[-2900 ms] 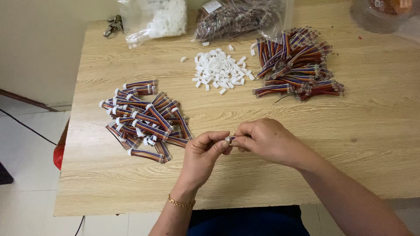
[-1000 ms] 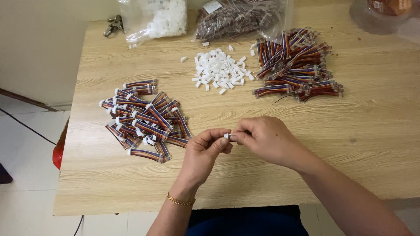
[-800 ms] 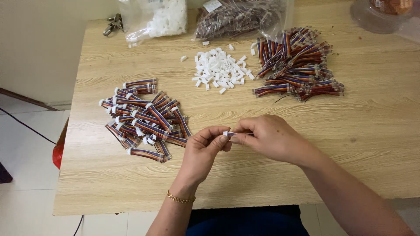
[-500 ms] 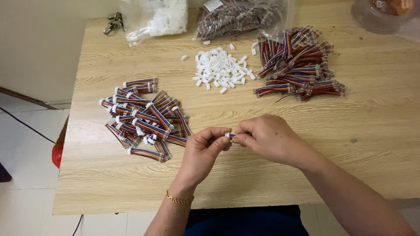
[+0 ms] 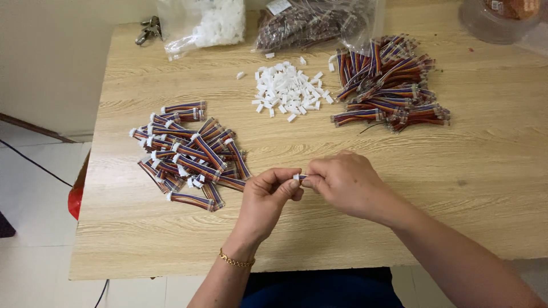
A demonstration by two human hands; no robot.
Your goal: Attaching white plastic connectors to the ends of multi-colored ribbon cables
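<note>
— Any packaging in view?

— Two clear plastic bags along the top edge of the frame. The bag of white pieces (image 5: 208, 23) lies upper left of centre, lumpy and crumpled.

— And the second?

— Just to its right, the bag of dark wires (image 5: 311, 23), brownish inside, with a small white label (image 5: 278, 6) at its upper left corner. No screens or signs.

Small assembly workspace, wooden table (image 5: 171, 74), wire bundles (image 5: 188, 154), white connectors (image 5: 288, 88)
</note>
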